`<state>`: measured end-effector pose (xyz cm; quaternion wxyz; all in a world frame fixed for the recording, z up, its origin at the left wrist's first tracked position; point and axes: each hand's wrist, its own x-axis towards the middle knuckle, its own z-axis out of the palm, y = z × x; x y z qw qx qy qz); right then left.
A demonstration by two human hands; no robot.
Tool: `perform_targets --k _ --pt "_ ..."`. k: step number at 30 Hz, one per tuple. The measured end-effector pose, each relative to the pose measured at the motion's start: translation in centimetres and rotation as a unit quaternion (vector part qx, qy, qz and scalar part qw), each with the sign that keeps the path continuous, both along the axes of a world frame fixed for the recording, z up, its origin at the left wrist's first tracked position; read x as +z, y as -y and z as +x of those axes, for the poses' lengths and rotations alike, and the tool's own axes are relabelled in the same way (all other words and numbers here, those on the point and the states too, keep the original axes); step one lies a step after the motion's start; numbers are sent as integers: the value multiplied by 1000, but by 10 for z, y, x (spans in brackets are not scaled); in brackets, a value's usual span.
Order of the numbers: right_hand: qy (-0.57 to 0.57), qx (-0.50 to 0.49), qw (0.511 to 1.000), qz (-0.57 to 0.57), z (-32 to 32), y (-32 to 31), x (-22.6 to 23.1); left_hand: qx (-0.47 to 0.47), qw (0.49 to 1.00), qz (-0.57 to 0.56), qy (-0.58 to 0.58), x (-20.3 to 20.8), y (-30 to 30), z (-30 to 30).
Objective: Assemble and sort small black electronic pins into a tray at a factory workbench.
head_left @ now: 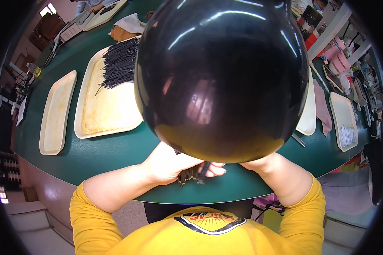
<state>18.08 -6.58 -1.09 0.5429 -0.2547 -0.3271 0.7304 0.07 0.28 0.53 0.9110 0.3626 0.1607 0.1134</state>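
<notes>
A large glossy black dome [223, 85] fills the upper middle of the head view and covers much of the work. Below its left edge, my left hand [168, 163] is closed around a bundle of thin dark wire-like pieces [189, 175], their pale ends pointing toward me. A short dark strip [204, 169] lies against the fingertips at the bundle's right. My right hand [259, 162] reaches in under the dome's lower right edge. Only its wrist side shows; the fingers, and anything in them, are hidden.
On the green table [115, 155], a cream tray [108, 128] holds a pile of thin black wire-like pieces [121, 63]. Another cream tray [57, 114] stands farther left. At right, a tray [347, 145] holds slim pale pieces, near a pinkish cloth [322, 106] and metal rod [298, 140].
</notes>
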Motion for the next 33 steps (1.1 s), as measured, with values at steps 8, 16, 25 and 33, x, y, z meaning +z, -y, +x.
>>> perform_targets --k 8,16,25,33 --pt "20 -166 986 25 -17 0 14 13 996 85 -8 -4 -3 -5" --pt "42 -75 996 -3 -13 5 25 77 990 121 -14 1 -1 -4" --pt "175 -82 981 -1 -18 4 26 146 963 219 -63 3 5 0" --pt "307 -157 930 131 -28 5 23 176 960 212 -52 3 2 -1"
